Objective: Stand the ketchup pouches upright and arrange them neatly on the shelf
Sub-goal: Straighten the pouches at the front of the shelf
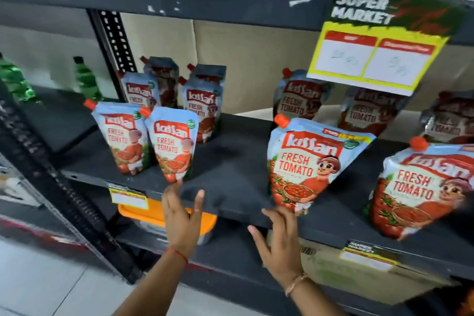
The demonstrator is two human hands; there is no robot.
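So most of the ketchup pouches stand up on the dark shelf point(230, 161) now, I think. Far out at nine o'clock two green bottles point(84, 79) stand on the next shelf; they are not my job. At ten o'clock four small pouches point(200, 102) stand at the back in two short rows. Just in front of them two more stand side by side, the left front pouch point(123, 136) and the second front pouch point(172, 143), touching each other. The middle of the shelf is bare.

At about two o'clock the big front pouch point(307, 161) leans a bit, with its bottom right at the shelf's front edge. Behind it more pouches stand in the shadow under the yellow price sign point(372, 59). At three o'clock another big pouch point(423, 187) tips to one side. I think those two leaning ones need fixing next, and the rows could be closer.

My left hand point(182, 215) is wide open, fingers spread, holding nothing. Its fingertips touch the bottom of the second front pouch. My right hand point(279, 236) is open too, grabbing nothing, with fingertips just under the big front pouch's bottom.
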